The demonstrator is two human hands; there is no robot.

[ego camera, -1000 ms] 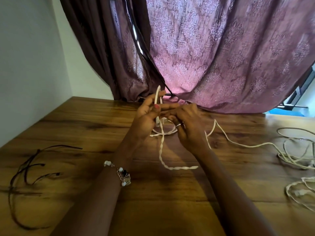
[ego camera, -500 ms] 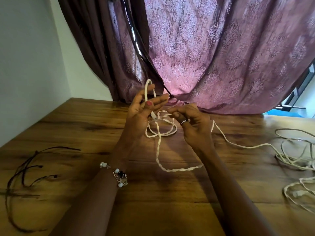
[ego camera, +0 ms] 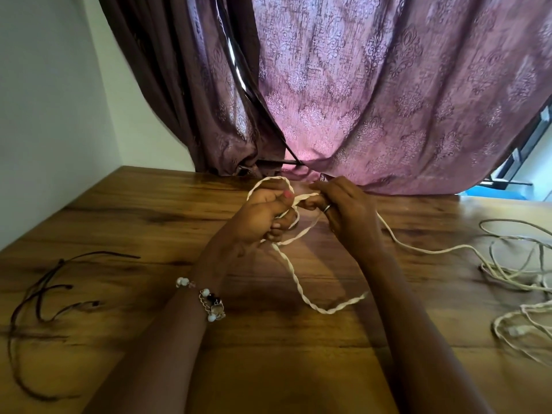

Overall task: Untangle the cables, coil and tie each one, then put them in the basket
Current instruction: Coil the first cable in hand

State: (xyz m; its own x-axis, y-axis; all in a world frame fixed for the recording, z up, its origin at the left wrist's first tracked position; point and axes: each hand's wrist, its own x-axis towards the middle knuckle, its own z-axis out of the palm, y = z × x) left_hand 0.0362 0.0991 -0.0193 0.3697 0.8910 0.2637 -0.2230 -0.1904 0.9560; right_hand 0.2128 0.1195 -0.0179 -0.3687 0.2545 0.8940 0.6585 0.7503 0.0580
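The white cable is held above the wooden table, in front of the purple curtain. The left hand has its fingers curled around a few loops of this cable, with one loop standing up over the knuckles. The right hand pinches the strand just beside the left hand, and from there the cable runs to the right, to a loose pile of pale cables lying well apart. A twisted part hangs down from the left hand and rests on the table. I think the cable is light and soft, so it bends easily but also springs open if the loops are not held tight. The twisted part probably wants to kink. It seems best to hold the coil where the loops cross and feed the free strand with the other hand. A thin dark cord lies far left. No basket is visible.
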